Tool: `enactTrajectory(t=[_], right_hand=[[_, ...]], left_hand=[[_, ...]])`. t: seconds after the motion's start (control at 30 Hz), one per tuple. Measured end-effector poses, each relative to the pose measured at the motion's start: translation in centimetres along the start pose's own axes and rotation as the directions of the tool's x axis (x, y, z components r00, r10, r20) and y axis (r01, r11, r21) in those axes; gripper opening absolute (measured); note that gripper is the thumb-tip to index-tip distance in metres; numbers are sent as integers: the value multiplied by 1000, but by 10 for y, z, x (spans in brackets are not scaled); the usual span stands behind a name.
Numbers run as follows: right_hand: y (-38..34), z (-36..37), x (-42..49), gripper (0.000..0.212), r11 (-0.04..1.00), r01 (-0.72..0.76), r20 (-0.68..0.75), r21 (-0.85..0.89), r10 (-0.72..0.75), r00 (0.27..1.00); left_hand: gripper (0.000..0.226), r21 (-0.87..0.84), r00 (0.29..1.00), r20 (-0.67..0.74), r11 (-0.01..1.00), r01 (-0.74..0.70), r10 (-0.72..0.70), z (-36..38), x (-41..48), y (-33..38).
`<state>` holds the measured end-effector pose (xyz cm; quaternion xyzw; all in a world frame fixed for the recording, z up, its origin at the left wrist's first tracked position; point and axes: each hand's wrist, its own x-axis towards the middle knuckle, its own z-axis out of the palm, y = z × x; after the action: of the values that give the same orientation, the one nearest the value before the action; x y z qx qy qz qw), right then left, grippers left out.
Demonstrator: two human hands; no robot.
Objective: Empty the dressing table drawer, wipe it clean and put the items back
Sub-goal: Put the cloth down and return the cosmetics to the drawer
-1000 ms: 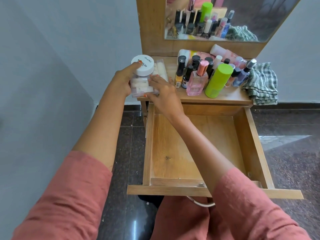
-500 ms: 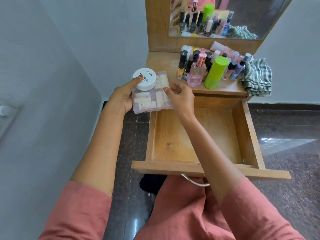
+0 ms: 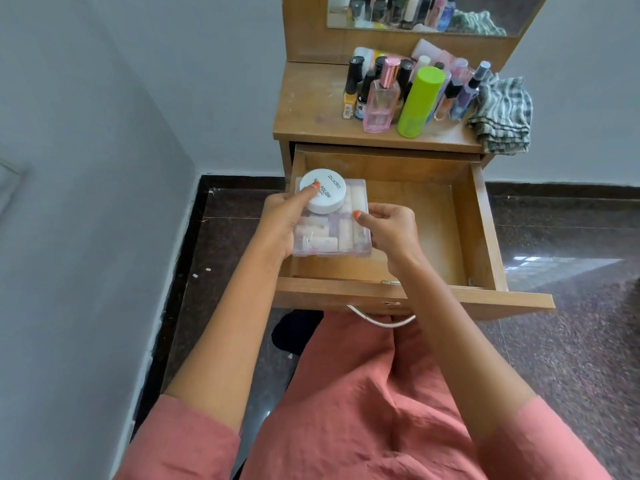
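Gripping the clear plastic box (image 3: 330, 233) by its two side edges, my left hand (image 3: 277, 225) cups the 9 o'clock side with its thumb pressed down on the white jar (image 3: 322, 190) riding loose on the lid, while my right hand (image 3: 389, 230) pinches the 3 o'clock edge. It feels to me like a light, stiff, rather slick load whose small tubes would rattle, so I judge level carrying and a firm thumb matter most. Both sit over the left part of the open drawer (image 3: 479, 223), with bottles (image 3: 381, 102), a green can (image 3: 419, 102) and a checked cloth (image 3: 502, 116) waiting at 12 to 1 o'clock on the tabletop (image 3: 311, 112).
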<state>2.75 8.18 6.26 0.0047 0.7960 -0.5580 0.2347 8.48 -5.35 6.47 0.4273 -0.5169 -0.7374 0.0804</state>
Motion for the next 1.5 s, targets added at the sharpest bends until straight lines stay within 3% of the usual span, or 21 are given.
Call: enactTrajectory(t=[0.13, 0.3, 0.77, 0.97, 1.07, 1.17, 1.27, 1.4, 1.5], right_hand=[[10, -5, 8, 23, 996, -26, -40, -80, 23, 999], [15, -4, 24, 21, 987, -72, -81, -141, 61, 995], [18, 2, 70, 27, 952, -122, -110, -282, 94, 989], [24, 8, 73, 25, 925, -109, -85, -364, 84, 993], [26, 8, 74, 26, 911, -72, -58, -407, 53, 997], [27, -1, 73, 18, 887, 13, 60, -461, 17, 998], [30, -8, 70, 20, 827, 135, 225, -546, -10, 974], [36, -5, 67, 85, 688, 252, 365, -681, 21, 931], [39, 2, 66, 97, 627, 273, 364, -729, 16, 931]], left_hand=[[40, 256, 995, -36, 963, -82, 94, 20, 7, -10], [40, 527, 974, -7, 828, -191, 228, 42, 15, -12], [36, 656, 972, -99, 749, -96, 211, 55, 43, -24], [37, 663, 964, -85, 737, -133, 250, 53, 44, -25], [41, 695, 961, -12, 694, -191, 276, 50, 44, -27], [57, 771, 928, 154, 546, -328, 339, 42, 41, -30], [83, 830, 882, 379, 318, -457, 278, 31, 33, -31], [100, 839, 837, 536, 35, -542, 111, 23, 31, -34], [105, 816, 820, 569, -167, -553, 63, 23, 29, -42]])
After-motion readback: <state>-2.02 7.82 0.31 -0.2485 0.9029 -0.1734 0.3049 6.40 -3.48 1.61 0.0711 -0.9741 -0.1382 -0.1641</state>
